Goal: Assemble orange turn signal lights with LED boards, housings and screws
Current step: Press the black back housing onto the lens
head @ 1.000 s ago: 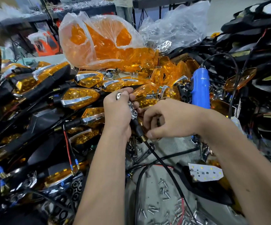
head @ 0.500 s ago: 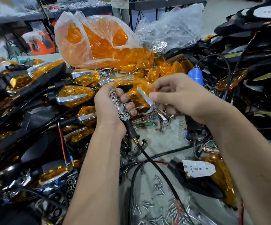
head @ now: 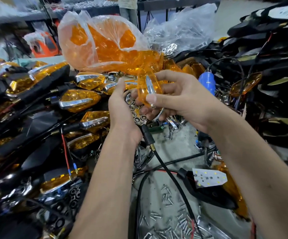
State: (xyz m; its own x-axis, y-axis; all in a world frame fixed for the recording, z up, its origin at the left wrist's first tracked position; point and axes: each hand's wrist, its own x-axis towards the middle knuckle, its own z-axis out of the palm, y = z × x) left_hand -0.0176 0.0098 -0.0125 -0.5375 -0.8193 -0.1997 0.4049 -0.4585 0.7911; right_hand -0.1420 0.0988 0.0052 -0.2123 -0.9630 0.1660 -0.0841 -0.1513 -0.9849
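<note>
An orange lens [head: 148,90] with a chrome trim strip is held up at the centre of the view, just above and touching the chrome honeycomb reflector [head: 136,111] of a signal unit whose black stem and cable [head: 158,157] hang down towards the bench. The lens is pinched between the thumb and fingers of the right hand [head: 182,100]; the unit is gripped in the curled fingers of the left hand [head: 122,111]. The step in hand is judged to be the fitting of the lens over the reflector. For the next move, the lens edges would need to be lined up with the housing rim and pressed home before any screw is driven. Loose screws [head: 167,204] are scattered on the bench below, beside a bare LED board [head: 208,177] resting on a black housing [head: 208,195]. Finished lights [head: 81,99] are piled at the left, and a bag of lenses [head: 105,44] stands behind.
</note>
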